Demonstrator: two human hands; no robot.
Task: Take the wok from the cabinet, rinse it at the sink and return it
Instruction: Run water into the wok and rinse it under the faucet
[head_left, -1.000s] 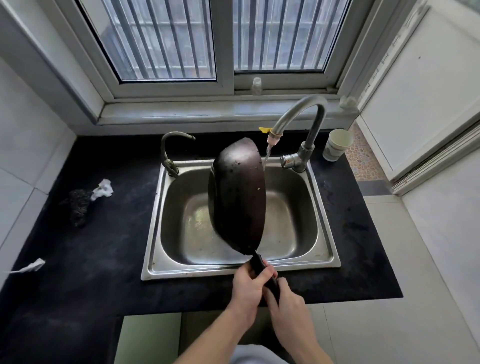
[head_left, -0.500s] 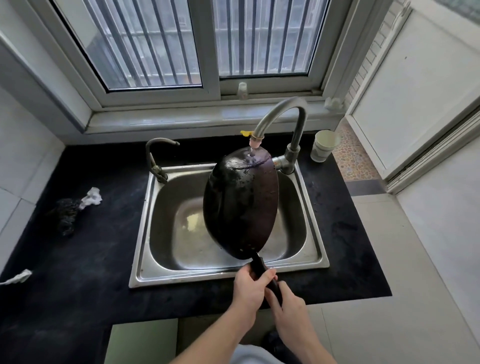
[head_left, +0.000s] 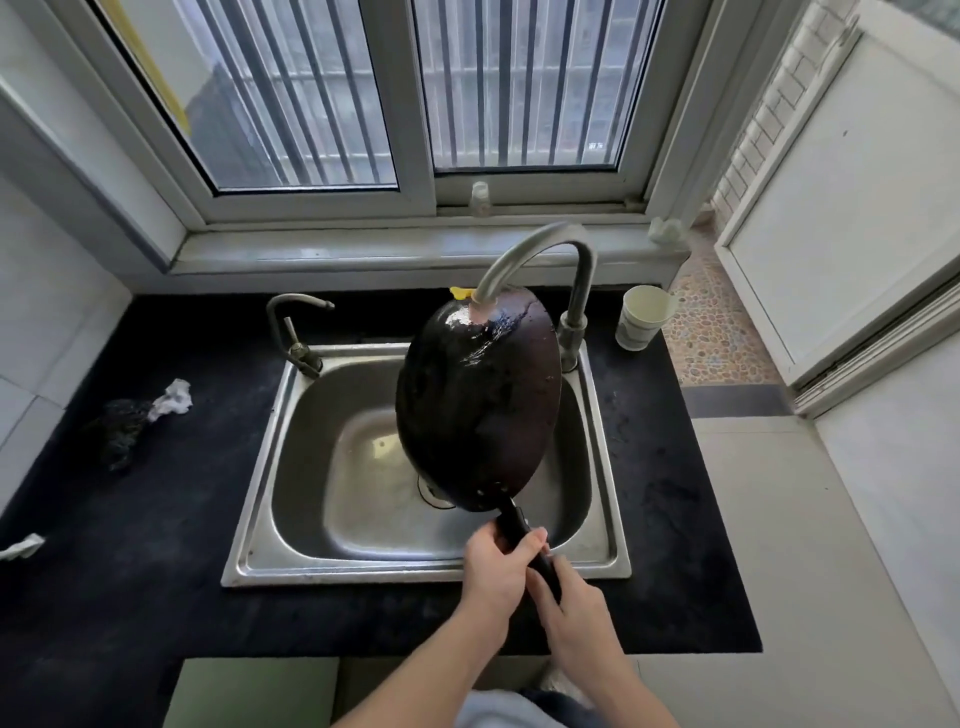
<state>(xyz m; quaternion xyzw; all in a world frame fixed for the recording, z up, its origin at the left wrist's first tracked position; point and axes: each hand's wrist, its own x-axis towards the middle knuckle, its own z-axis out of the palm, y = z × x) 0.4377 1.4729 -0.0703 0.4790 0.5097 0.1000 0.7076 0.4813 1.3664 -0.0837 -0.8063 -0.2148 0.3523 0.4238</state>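
The wok (head_left: 478, 400) hangs above the sink (head_left: 260, 519), tipped steeply on edge, its handle (head_left: 514, 522) pointing down toward the person and its far rim raised. One broad dark face is turned to the camera; whether that is the inside or the underside is not clear. The upper part of the wok sits right at the mouth of the tall curved tap (head_left: 540, 249), and the metal there shines wet. A small yellow tab (head_left: 460, 292) sticks out beside the spout.

Both hands hold the handle. The left hand (head_left: 493, 571) wraps it nearer the pan, thumb over the top; the right hand (head_left: 571, 608) grips the end of it just behind, over the front rim of the sink.

The steel sink is set into a black bench (head_left: 130, 597). A smaller tap (head_left: 291, 322) stands at its back left corner. A pale cup (head_left: 641, 317) stands on the bench right of the tall tap. On the left of the bench lie a dark scrubber (head_left: 117, 431) with crumpled white paper (head_left: 171, 397) touching it, and a white scrap (head_left: 21, 545) near the edge. A small bottle (head_left: 480, 200) stands on the sill of the barred window (head_left: 519, 83) behind.
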